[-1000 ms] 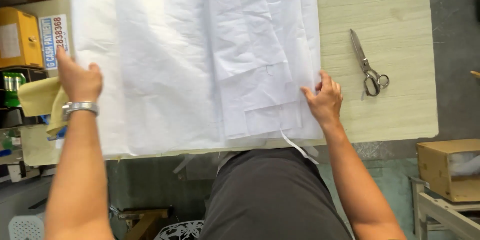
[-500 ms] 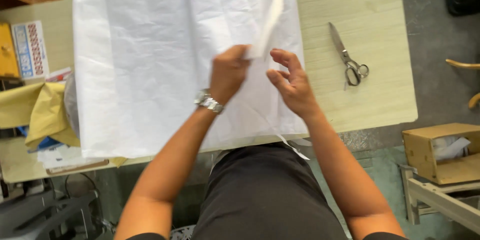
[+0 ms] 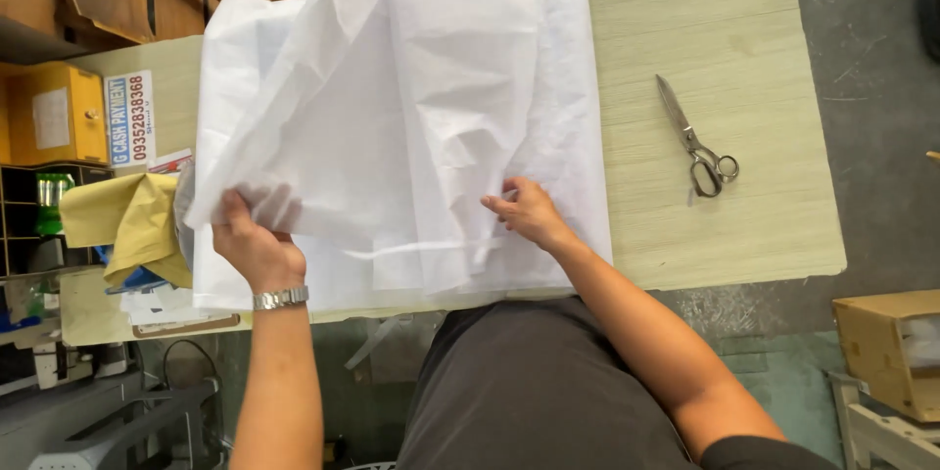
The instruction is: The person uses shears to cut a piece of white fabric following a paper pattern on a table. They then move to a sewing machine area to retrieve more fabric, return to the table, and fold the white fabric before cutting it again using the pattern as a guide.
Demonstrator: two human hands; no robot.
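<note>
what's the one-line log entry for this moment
left hand: grips thin white sheet corner | right hand: presses sheet flat | steel scissors: apart on wooden table

My arms are bare to the shoulder; a silver metal watch [image 3: 280,299] bands my left wrist. I wear a dark grey sleeveless top [image 3: 543,392]; just above the watch, my left hand [image 3: 257,243] has no rings.

White fabric [image 3: 411,108]: plain white, no pattern, slightly translucent where layers overlap. Table [image 3: 744,225]: pale yellow-green with fine wood-grain lines. Scissors [image 3: 697,140]: silver-grey metal throughout. Wristwatch [image 3: 280,299]: silver metal band. Shirt [image 3: 529,392]: dark charcoal grey, plain. Cloth [image 3: 127,225] at the table's left edge: mustard yellow. Box [image 3: 54,127] on the left: orange-yellow with 1 pale label. Carton [image 3: 886,352] at lower right: brown cardboard. Floor [image 3: 871,69]: grey concrete.
</note>
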